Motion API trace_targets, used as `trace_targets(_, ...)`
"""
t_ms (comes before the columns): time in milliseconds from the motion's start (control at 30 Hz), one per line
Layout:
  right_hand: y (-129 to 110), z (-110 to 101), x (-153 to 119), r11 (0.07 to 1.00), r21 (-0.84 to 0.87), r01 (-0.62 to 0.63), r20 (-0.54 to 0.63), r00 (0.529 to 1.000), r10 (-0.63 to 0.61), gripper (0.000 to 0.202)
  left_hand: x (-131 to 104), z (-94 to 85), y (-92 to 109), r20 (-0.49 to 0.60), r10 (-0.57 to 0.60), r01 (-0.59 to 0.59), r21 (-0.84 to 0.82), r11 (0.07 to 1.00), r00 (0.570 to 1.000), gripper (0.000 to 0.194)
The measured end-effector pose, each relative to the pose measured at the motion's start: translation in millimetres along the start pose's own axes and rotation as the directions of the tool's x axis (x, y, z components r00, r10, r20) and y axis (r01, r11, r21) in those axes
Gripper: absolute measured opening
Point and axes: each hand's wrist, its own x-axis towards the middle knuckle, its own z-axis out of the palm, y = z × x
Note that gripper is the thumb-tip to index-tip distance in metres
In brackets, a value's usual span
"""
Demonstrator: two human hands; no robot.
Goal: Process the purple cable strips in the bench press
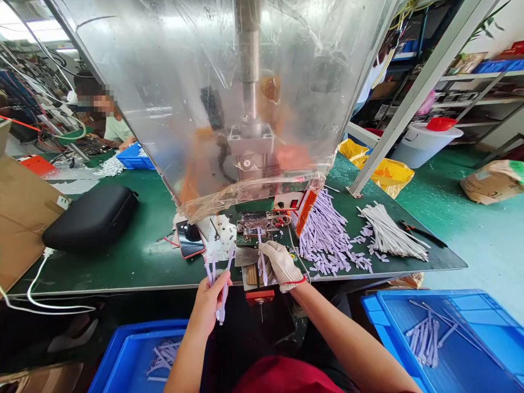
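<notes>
Head camera view: we stand at a dark green counter [151, 267], its front edge running across just ahead of us, under a clear plastic-draped guard [172, 82]. Beyond lies a green floor [448, 218] with a shelving rack [470, 101] at the far right, and a person [117, 128] sits at the left by a small blue bin [137, 157]. On the counter we see a black case [92, 218], a phone [190, 240], a big lavender pile [327, 232] and, right of it, a white bundle [393, 232]. 2 blue trays, the left tray [135, 349] and right tray [462, 338], sit below the counter's front edge.

Both our forearms reach forward and inward. Our left hand [210, 300] is bare, its thumb and fingers closed around several lavender strips [223, 308] that poke out above and below the grip. Our right hand [278, 265], in a white glove, has its fingertips together on 1 lavender strip [259, 236]; this strip's upper end lies at the small metal fixture [254, 225], just ahead of the glove, near the orange-edged control box [292, 204].
</notes>
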Motion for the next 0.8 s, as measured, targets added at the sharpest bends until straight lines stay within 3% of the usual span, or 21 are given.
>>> trace_targets(333, 7, -1, 7, 0.999, -0.049, -0.02, -0.004, 1.0, 0.02, 0.032, -2, 6.0, 6, 0.057, 0.003, -0.008, 0.077, 0.997, 0.998, 0.04)
trace_targets(433, -7, -8, 1, 0.985, -0.175, -0.008, 0.003, 1.0, 0.009, 0.034, -1, 6.8, 11, 0.113, 0.042, -0.059, 0.152, 0.987, 0.993, 0.037)
trace_targets(500, -25, -17, -9, 0.936, -0.347, 0.066, 0.029, 0.998, -0.06, 0.035, 0, 6.5, 16, 0.168, 0.051, -0.089, 0.224, 0.971, 0.985, 0.037)
trace_targets(600, -55, -30, -29, 0.761, -0.575, 0.301, 0.233, 0.952, -0.2, 0.034, 2, 6.4, 27, 0.286, 0.011, -0.12, 0.364, 0.924, 0.958, 0.035)
trace_targets(700, -74, -37, -45, 0.591, -0.639, 0.492, 0.477, 0.856, -0.198, 0.025, 3, 9.6, 40, 0.405, -0.07, -0.155, 0.496, 0.855, 0.912, 0.034)
trace_targets(800, -75, -39, -57, 0.538, -0.618, 0.573, 0.584, 0.793, -0.174, 0.019, 3, 16.7, 51, 0.521, -0.161, -0.212, 0.583, 0.785, 0.838, 0.029)
